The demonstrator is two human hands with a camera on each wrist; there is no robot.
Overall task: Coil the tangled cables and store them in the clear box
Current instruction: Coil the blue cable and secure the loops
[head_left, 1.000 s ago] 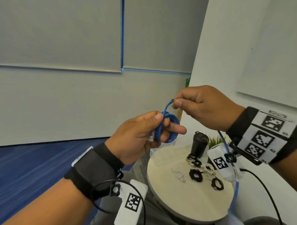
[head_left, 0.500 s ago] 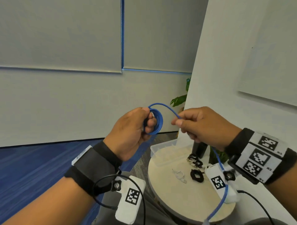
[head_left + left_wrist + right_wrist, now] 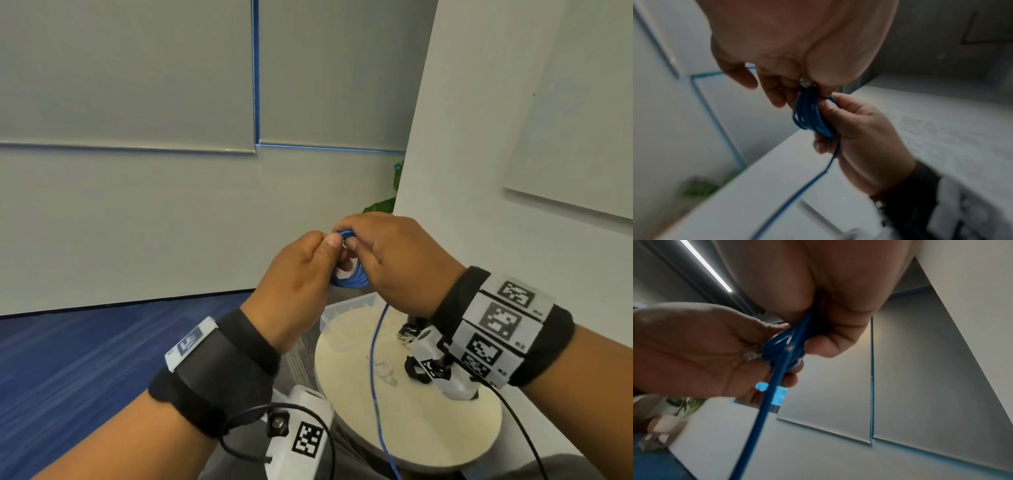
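A blue cable [image 3: 352, 281] is wound into a small coil of several loops, held in the air above the round table. My left hand [image 3: 301, 284] pinches the coil [image 3: 809, 116] between thumb and fingers, with a clear plug end [image 3: 805, 82] under the thumb. My right hand [image 3: 387, 260] grips the same coil [image 3: 785, 347] from the right side. The loose tail of the cable [image 3: 375, 370] hangs down from the right hand past the table edge. The clear box [image 3: 342, 308] sits on the far side of the table, partly hidden by my hands.
The round light-wood table [image 3: 428, 428] carries a small clear cable [image 3: 385, 370] and black coiled cables [image 3: 416, 370] near my right wrist. A white wall stands close on the right, green plant leaves [image 3: 380, 205] show behind it, and blue carpet [image 3: 85, 359] lies on the left.
My right hand has come in from the right with the strand and closed onto the coil held by my left hand. Both hands are lower and together now; the open loop is gone.
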